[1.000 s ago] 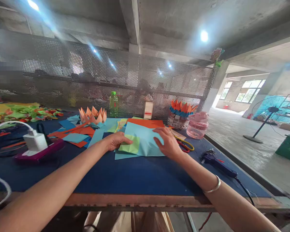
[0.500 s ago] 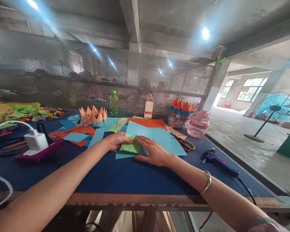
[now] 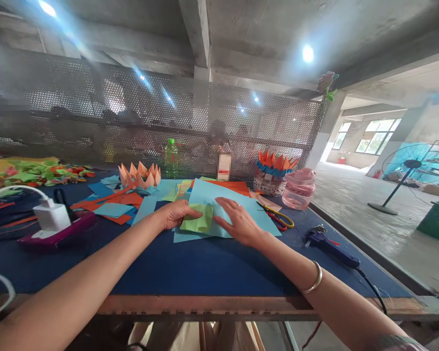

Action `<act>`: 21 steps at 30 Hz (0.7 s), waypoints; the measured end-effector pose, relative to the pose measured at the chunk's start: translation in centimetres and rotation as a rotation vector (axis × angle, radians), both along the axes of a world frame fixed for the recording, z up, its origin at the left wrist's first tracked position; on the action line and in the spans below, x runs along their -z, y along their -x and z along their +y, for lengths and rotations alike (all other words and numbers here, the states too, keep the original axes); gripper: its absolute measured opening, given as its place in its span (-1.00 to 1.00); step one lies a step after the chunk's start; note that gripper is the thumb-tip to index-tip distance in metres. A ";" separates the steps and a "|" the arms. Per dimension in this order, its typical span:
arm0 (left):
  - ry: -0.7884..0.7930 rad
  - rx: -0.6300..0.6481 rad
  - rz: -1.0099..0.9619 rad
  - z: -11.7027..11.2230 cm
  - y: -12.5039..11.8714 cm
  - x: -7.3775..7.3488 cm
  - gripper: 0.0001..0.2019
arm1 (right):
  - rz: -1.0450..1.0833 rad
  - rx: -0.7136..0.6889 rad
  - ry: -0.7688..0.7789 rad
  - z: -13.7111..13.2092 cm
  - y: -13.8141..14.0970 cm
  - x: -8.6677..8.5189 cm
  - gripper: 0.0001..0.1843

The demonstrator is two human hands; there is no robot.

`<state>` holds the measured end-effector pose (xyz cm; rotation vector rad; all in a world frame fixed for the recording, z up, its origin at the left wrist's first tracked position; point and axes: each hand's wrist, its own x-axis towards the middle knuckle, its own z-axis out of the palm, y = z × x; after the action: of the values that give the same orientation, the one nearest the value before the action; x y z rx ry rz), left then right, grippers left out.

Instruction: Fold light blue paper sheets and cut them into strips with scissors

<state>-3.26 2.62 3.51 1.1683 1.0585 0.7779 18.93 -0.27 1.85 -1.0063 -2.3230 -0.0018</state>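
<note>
My left hand (image 3: 178,214) pinches the left side of a small yellow-green paper square (image 3: 198,220), its thumb lying on top. Creases show on the square, which rests over a light blue paper sheet (image 3: 225,201). To the right of the square, my right hand (image 3: 241,222) is open above the blue sheet, fingers apart and holding nothing. Whether its fingertips touch the sheet I cannot tell. Yellow-and-red-handled scissors (image 3: 286,219) lie at the sheet's right edge, blades partly hidden.
A peach folded-paper crown (image 3: 141,176) and orange paper pieces (image 3: 122,201) sit left. Behind stand a green bottle (image 3: 171,158), a paper-petalled basket (image 3: 270,181) and a pink jug (image 3: 299,190). A glue gun (image 3: 331,246) lies right; a purple power strip (image 3: 58,229) lies left.
My right hand has lifted off the green square and shifted right, uncovering its right side. My left hand keeps its pinch in nearly the same place.
</note>
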 end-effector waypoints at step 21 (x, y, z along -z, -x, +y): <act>-0.080 -0.092 -0.029 -0.9 0.6 -2.5 -0.67 | 0.194 0.629 0.445 5.3 -9.1 0.9 -0.40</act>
<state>-3.83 1.75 6.04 1.1783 1.0714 0.9141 28.06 4.99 0.97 -1.8341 -1.7796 0.3570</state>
